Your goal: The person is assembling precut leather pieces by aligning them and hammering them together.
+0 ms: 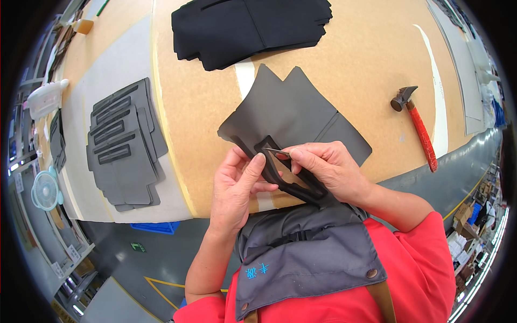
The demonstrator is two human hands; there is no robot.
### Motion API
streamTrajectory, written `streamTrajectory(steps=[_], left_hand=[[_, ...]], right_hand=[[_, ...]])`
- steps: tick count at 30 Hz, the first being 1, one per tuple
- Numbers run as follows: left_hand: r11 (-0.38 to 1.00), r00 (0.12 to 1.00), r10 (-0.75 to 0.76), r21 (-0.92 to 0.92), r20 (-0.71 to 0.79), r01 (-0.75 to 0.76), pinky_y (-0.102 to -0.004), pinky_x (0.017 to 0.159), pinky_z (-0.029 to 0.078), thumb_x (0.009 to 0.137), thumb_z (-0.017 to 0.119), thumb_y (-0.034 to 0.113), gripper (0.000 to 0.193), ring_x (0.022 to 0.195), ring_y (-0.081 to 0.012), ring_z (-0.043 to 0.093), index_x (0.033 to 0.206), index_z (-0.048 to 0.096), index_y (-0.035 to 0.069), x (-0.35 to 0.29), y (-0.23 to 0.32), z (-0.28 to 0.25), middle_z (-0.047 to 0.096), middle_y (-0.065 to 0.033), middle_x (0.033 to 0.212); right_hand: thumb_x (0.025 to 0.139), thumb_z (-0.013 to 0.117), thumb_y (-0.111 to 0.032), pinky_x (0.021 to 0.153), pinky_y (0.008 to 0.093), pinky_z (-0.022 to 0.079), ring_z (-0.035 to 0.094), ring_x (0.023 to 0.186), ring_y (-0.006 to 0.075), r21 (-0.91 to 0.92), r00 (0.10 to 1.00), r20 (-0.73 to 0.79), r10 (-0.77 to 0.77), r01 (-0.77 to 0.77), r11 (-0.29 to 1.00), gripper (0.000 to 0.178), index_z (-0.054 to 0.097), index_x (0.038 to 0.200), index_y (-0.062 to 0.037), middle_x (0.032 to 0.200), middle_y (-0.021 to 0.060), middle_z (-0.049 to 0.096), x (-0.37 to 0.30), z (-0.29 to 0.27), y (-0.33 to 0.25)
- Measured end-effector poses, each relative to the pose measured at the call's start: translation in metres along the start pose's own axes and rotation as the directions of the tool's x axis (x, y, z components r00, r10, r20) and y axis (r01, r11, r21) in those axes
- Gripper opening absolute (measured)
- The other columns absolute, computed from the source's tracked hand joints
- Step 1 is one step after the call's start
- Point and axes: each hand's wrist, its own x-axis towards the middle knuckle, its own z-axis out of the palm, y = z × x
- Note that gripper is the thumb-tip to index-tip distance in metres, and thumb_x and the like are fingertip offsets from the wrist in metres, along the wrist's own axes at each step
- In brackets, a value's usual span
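Observation:
A dark grey flat panel (301, 102) with notched corners lies at the table's near edge, its near end bent up toward me. Black-edged slots run through that end. My left hand (235, 185) pinches the material beside a slot between thumb and fingers. In my right hand (334, 168), closed between thumb and fingers, is a small pointed metal tool (278, 153); its exact kind is partly hidden by the fingers. The tool's tip meets the black slot edge (265, 144), close to my left thumb.
Black cut panels (247, 29) lie piled at the far side. To the left rests a stack of grey slotted panels (121, 167). A red-handled hammer (421, 132) lies at the right. A light-blue fan (47, 189) and a blue crate (156, 227) stand beyond the table's edge.

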Motion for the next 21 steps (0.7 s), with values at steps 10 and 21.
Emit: streamTrajectory(steps=[10, 21], left_hand=[[1.0, 1.0, 0.004, -0.017, -0.004, -0.004, -0.0275, 0.07, 0.065, 0.104, 0.063, 0.015, 0.02, 0.09, -0.0153, 0.073, 0.12, 0.058, 0.003, 0.0, -0.001, 0.002, 0.068, -0.0083, 0.112], [0.995, 0.996, -0.033, -0.097, -0.084, 0.025, -0.0266, 0.066, 0.064, 0.104, 0.064, 0.022, 0.023, 0.084, -0.0148, 0.073, 0.116, 0.064, 0.003, -0.005, 0.002, -0.01, 0.072, -0.0071, 0.099]], right_hand=[[0.108, 0.057, -0.021, 0.08, 0.0211, 0.046, 0.056, 0.084, 0.0045, -0.06, 0.996, -0.068, -0.051, 0.047, 0.997, 0.031, 0.076, 0.117, 0.0018, 0.084, -0.0025, 0.065, -0.001, 0.005, -0.001], [0.104, 0.065, -0.023, 0.09, 0.0259, 0.048, 0.059, 0.099, 0.0082, -0.205, 0.971, 0.022, -0.236, 0.236, 0.95, 0.03, 0.064, 0.124, -0.0001, 0.108, 0.0035, 0.068, 0.016, -0.009, 0.0]])
